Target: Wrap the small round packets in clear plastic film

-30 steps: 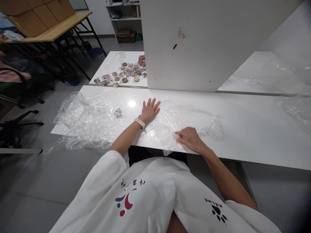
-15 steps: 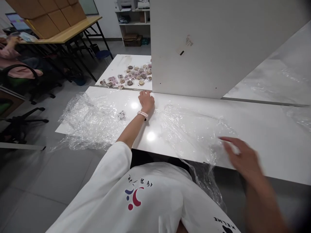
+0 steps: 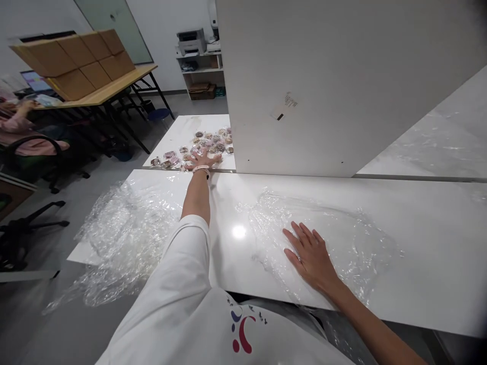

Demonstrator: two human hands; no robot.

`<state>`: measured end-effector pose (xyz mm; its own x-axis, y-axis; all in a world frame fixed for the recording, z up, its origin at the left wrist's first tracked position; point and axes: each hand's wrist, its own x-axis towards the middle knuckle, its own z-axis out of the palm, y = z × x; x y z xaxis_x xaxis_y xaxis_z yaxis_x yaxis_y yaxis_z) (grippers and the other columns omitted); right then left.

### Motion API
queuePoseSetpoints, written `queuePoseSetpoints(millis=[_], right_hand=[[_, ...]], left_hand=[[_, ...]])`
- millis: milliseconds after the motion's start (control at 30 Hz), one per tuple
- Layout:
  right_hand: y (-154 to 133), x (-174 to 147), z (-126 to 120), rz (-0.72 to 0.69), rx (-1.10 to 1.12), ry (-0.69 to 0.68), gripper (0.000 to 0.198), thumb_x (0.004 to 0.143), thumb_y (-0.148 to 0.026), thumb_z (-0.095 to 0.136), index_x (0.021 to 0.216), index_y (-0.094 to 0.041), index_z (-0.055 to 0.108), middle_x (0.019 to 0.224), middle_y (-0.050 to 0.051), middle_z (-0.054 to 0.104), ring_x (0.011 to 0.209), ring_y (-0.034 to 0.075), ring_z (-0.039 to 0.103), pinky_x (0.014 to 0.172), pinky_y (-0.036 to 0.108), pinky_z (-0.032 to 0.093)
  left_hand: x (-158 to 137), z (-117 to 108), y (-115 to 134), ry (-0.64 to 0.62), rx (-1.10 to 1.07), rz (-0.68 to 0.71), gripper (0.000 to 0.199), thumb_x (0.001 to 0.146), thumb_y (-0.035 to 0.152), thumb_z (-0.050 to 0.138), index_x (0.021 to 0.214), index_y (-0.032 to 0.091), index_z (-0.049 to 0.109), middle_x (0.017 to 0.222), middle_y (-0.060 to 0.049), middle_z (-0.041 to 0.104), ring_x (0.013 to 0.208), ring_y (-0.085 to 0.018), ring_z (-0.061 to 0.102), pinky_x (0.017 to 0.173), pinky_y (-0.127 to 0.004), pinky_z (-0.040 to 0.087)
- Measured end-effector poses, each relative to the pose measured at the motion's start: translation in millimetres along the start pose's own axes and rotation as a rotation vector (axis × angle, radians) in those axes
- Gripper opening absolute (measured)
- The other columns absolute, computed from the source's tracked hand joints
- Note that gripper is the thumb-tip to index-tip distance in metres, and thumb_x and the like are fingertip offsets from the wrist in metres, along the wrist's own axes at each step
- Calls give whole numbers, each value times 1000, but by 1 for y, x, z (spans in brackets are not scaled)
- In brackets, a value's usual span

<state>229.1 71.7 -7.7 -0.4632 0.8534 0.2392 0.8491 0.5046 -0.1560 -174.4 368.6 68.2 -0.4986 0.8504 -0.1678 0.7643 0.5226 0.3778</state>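
Note:
My left hand [image 3: 202, 159] reaches over the gap to the far white table, fingers spread at the near side of a group of small round items in clear wrappers [image 3: 218, 147]. Whether the fingertips touch any of them I cannot tell. Over the near white table, my right hand [image 3: 310, 256] lies with fingers stretched out on a sheet of clear plastic film [image 3: 357, 243]. Nothing is gripped in it. A crumpled heap of clear plastic [image 3: 125, 238] covers the left end of the near table and hangs over its edge.
A tall white panel [image 3: 289, 101] stands upright behind the near table. At the left, cardboard boxes [image 3: 83, 63] sit on a wooden table, and a person in pink [image 3: 26, 129] sits beside it. A printer [image 3: 191, 43] rests on a shelf at the back.
My left hand has moved forward from the near table to the wrapped items. My right hand has swung left and come down flat on the film. The view has tilted up slightly.

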Motion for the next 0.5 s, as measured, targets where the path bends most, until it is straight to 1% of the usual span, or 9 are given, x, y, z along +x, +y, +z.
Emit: queuePoseSetpoints(millis=[67, 133, 200, 267, 333, 367, 433, 500], right_hand=[[0, 0, 0, 2, -14, 5, 50, 102, -40, 42, 151, -29, 41, 160, 6, 36, 150, 28, 28, 118, 54, 25], [-1, 0, -1, 2, -17, 10, 50, 102, -40, 42, 151, -29, 41, 160, 6, 36, 150, 29, 27, 118, 54, 25], [-1, 0, -1, 0, -17, 14, 51, 102, -40, 42, 152, -30, 40, 160, 6, 36, 149, 29, 28, 118, 54, 26], [-1, 0, 0, -3, -18, 18, 51, 102, -40, 41, 152, -30, 40, 160, 6, 37, 149, 29, 29, 118, 54, 26], [-1, 0, 1, -8, -17, 22, 50, 102, -41, 41, 151, -29, 41, 159, 7, 38, 149, 29, 29, 118, 54, 26], [0, 0, 2, -8, -16, 24, 50, 103, -41, 40, 151, -29, 42, 159, 7, 38, 149, 29, 29, 118, 55, 26], [0, 0, 3, -1, -12, 24, 49, 103, -42, 39, 150, -28, 43, 159, 8, 38, 149, 29, 29, 118, 55, 27], [-1, 0, 3, 7, 1, 16, 49, 103, -43, 38, 150, -28, 43, 160, 8, 37, 150, 30, 27, 118, 56, 26]], left_hand=[[3, 13, 4, 2, 28, 26, 82, 81, 66, 64, 148, 22, 43, 166, -17, 11, 146, -53, 8, 106, -75, 24], [-5, 29, 6, 85, 40, 65, 62, 89, 57, 56, 141, 24, 50, 160, -16, 28, 144, -49, 18, 106, -71, 27], [-17, 43, 6, 186, 24, 128, 45, 93, 46, 54, 132, 24, 55, 147, -16, 44, 138, -43, 32, 105, -65, 32], [-27, 51, 4, 260, -42, 223, 30, 91, 32, 58, 119, 22, 60, 131, -16, 56, 128, -38, 44, 102, -57, 37], [-34, 52, 0, 282, -166, 297, 16, 88, 19, 59, 104, 20, 62, 113, -14, 63, 116, -32, 52, 96, -47, 42], [-36, 49, -2, 285, -227, 313, 13, 88, 15, 58, 99, 19, 62, 105, -12, 65, 109, -29, 56, 92, -43, 44], [-41, 38, -5, 306, -316, 299, 14, 89, 11, 54, 97, 19, 61, 92, -8, 65, 94, -22, 60, 82, -34, 45], [-54, 25, -4, 381, -436, 307, 16, 92, 11, 50, 102, 19, 60, 83, -3, 63, 81, -17, 59, 73, -28, 44]])
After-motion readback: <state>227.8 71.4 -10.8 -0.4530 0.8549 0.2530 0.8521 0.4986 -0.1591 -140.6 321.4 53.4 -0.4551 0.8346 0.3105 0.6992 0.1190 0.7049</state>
